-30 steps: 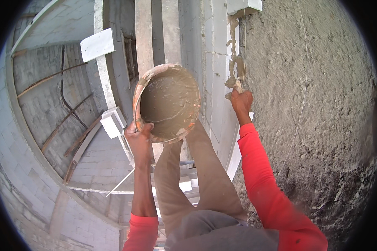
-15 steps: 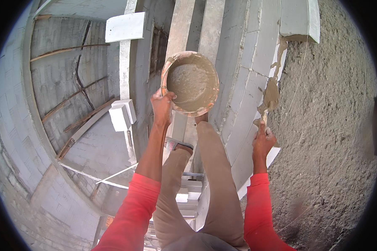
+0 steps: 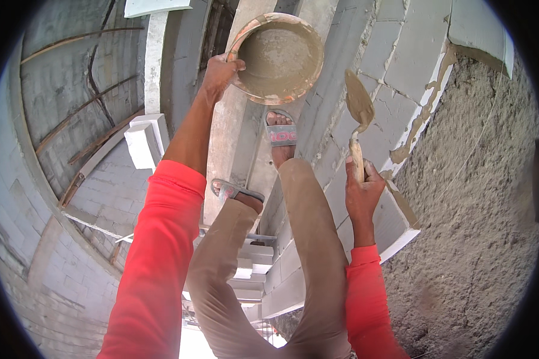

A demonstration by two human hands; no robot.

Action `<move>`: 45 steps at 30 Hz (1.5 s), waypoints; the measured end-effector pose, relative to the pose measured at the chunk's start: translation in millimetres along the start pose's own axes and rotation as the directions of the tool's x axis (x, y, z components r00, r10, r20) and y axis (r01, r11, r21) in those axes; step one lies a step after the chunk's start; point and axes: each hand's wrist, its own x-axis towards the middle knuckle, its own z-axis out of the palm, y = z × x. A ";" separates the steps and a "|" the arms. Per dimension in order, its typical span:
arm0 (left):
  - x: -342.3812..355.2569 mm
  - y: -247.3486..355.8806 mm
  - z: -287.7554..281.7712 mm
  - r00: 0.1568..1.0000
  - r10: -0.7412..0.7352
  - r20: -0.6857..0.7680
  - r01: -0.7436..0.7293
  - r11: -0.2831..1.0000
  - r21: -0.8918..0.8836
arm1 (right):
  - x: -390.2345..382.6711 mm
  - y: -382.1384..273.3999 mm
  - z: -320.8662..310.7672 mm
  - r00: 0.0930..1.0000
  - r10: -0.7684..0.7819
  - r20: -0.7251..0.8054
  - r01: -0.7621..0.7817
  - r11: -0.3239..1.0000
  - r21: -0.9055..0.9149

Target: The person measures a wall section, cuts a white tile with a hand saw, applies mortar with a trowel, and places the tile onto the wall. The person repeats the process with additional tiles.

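My left hand (image 3: 221, 75) is closed round the left rim of a round, mortar-smeared orange bucket (image 3: 281, 96). Wet grey-brown mortar (image 3: 280, 51) lies inside it. My right hand (image 3: 364, 188) grips the wooden handle of a trowel (image 3: 360, 107), whose blade is coated with mortar and points away from me. The trowel is held apart from the bucket, in front of the grey block wall (image 3: 395, 113). Along the wall's top edge runs an uneven strip of mortar (image 3: 422, 122), right of the blade.
My sandalled feet stand on planks (image 3: 224, 140) between walls. A block (image 3: 476, 27) sits on the wall's far end. White blocks (image 3: 142, 143) rest on a ledge at left. A rough grey surface (image 3: 461, 209) with a thin string lies beyond the wall at right.
The trowel has come off the wall's top edge and moved left, toward the bucket. In the picture the bucket sits higher, and the whole view has shifted. Both hands keep their holds.
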 end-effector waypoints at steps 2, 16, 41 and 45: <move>-6.5 -9.1 -4.8 0.995 0.081 -0.049 -0.076 0.991 0.107 | 23.2 -13.5 2.8 0.988 -0.071 0.138 0.099 0.974 -0.205; -188.7 -100.4 -32.3 0.946 -0.315 -0.078 0.287 0.924 -0.253 | 113.5 -45.4 82.8 0.855 -0.254 0.452 0.502 0.620 -0.603; -723.2 -446.1 -55.6 0.582 -0.405 -0.705 0.462 0.878 -0.123 | -101.7 -55.6 -55.9 0.610 -0.282 0.740 0.792 0.248 -0.558; -777.8 -519.0 0.9 0.456 -0.639 -0.619 0.223 0.756 -0.616 | -177.6 -69.9 24.8 0.487 -0.192 0.852 0.863 0.253 -0.437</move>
